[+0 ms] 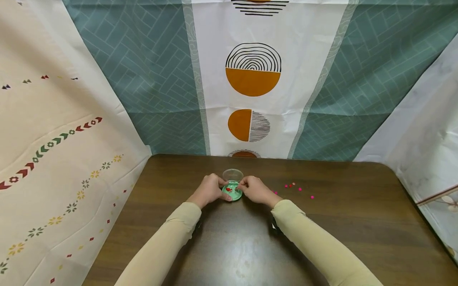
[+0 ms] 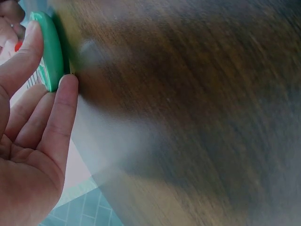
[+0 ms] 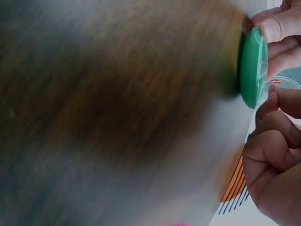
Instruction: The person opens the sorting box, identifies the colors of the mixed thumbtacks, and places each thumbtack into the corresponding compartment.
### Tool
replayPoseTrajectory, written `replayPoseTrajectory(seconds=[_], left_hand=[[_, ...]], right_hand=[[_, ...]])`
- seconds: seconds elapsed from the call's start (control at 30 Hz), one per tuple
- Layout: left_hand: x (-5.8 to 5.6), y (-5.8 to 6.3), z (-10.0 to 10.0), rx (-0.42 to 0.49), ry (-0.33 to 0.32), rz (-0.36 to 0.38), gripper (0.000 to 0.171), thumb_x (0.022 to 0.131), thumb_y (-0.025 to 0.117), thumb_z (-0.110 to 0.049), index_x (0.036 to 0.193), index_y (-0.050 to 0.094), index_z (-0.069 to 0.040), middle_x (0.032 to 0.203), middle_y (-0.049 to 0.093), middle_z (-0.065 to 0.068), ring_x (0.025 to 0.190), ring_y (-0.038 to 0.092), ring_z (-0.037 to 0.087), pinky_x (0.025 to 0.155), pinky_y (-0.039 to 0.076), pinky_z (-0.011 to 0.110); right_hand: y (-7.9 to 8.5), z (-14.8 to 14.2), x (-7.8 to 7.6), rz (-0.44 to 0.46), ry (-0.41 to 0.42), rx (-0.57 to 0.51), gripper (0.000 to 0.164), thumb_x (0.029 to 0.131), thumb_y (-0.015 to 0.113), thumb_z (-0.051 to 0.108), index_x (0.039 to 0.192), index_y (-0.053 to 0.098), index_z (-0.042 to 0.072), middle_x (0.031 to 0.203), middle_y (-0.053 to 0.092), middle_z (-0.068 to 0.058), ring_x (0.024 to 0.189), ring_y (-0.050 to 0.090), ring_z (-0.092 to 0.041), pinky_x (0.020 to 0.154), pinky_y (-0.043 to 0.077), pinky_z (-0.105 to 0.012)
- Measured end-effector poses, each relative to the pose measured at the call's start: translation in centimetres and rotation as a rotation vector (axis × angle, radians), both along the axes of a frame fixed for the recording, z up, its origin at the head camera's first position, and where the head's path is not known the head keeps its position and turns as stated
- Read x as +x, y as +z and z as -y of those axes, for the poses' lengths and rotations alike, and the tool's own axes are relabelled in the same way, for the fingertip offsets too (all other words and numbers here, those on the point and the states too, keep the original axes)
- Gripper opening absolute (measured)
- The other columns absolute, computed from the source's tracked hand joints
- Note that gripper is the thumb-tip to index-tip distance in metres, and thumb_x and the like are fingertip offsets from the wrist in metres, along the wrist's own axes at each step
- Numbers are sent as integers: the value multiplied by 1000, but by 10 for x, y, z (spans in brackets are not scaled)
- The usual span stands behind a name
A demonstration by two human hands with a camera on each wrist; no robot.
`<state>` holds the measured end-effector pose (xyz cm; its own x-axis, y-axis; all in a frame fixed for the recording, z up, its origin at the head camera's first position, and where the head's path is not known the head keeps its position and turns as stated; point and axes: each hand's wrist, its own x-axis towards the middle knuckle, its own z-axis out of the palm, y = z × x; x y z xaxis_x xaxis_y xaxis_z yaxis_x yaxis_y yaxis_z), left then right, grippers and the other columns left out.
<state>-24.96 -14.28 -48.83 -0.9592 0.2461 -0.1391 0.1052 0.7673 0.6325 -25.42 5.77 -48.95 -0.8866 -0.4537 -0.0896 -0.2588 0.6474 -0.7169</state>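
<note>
A small round green case (image 1: 234,196) lies on the table, its clear lid (image 1: 233,174) raised at the far side. Small red pieces (image 1: 229,190) show inside. My left hand (image 1: 209,190) grips the case from the left, thumb on the near rim and fingers around the edge. Over the case's right side, my right hand (image 1: 255,190) pinches a red-headed thumbtack (image 3: 276,81) between thumb and forefinger. In the right wrist view its thin stem shows, and the other fingers are curled in. The left wrist view shows the green case (image 2: 53,52) edge-on.
Several small pink and red pieces (image 1: 299,189) lie scattered on the brown wooden table (image 1: 343,222), right of my right hand. A patterned cloth (image 1: 250,131) hangs behind the table's far edge. Light cloths hang at the left and right sides.
</note>
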Motion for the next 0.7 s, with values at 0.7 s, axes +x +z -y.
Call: replayPoseTrajectory(seconds=[0.7], left_hand=[[-1, -2, 1, 10, 2, 13, 56, 56, 86, -40, 106, 71, -17, 105, 65, -6, 94, 56, 10, 76, 44, 23]], right_hand=[[1, 34, 3, -165, -76, 118, 15, 92, 58, 24, 95, 70, 14, 72, 59, 12, 51, 46, -8, 45, 38, -25]])
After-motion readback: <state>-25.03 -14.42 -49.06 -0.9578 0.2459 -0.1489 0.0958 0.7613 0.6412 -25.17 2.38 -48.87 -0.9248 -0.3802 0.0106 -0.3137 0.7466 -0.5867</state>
